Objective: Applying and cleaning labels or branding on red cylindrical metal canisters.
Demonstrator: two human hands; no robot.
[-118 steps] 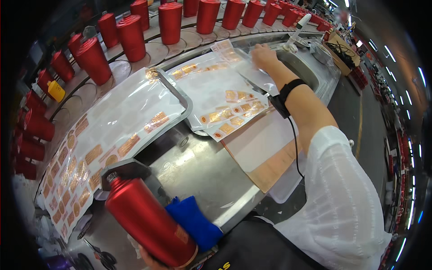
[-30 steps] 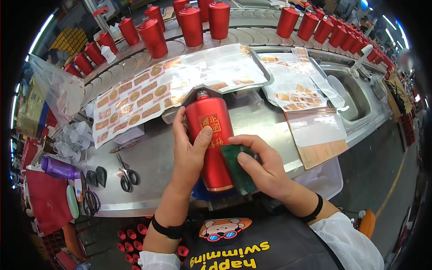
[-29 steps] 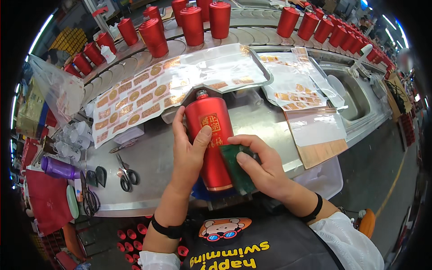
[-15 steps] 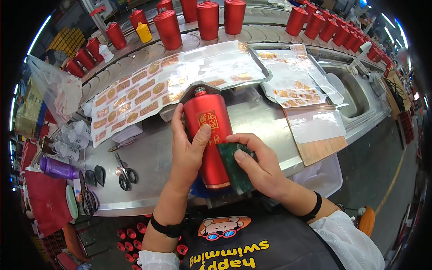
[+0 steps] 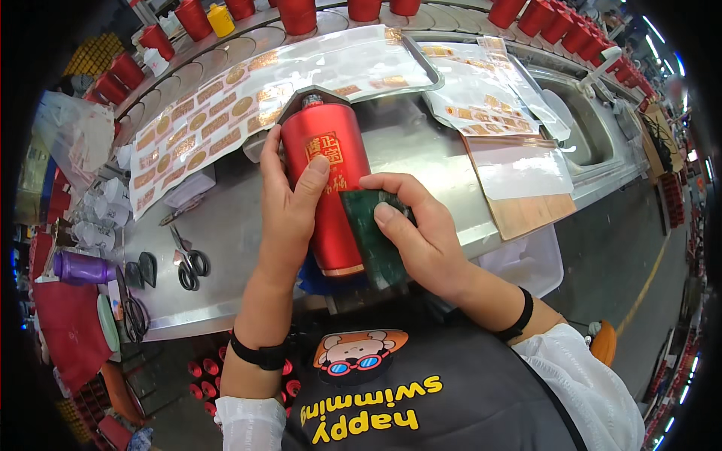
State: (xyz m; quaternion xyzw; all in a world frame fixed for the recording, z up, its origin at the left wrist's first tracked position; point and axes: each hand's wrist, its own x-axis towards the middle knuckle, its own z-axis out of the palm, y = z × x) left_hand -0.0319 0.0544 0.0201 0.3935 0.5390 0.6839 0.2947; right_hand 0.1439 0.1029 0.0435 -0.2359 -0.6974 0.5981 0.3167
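A red bottle (image 5: 338,225) with gold lettering on its front lies tilted over the near edge of the metal table, its neck pointing away from me. My left hand (image 5: 295,180) is wrapped round its left side, the thumb resting on the front by the gold square. In my right hand (image 5: 417,233) is a dark green flat scraper-like plate (image 5: 372,244), pinched between thumb and fingers. The plate's edge lies against the bottle's right side, beside the lower gold characters. Behind the bottle's neck stands a dark angled rest (image 5: 284,113), partly hidden.
Sheets of gold stickers (image 5: 199,120) lie at the back left, more sticker sheets (image 5: 489,98) at the back right. Scissors (image 5: 189,267) and a purple cup (image 5: 84,267) are at the left. Red bottles (image 5: 297,15) line a conveyor behind. A sink (image 5: 590,135) is at the right.
The whole scene sits higher and slightly left in the picture, as the head view has tilted down. Both hands keep their hold on the bottle and the green plate.
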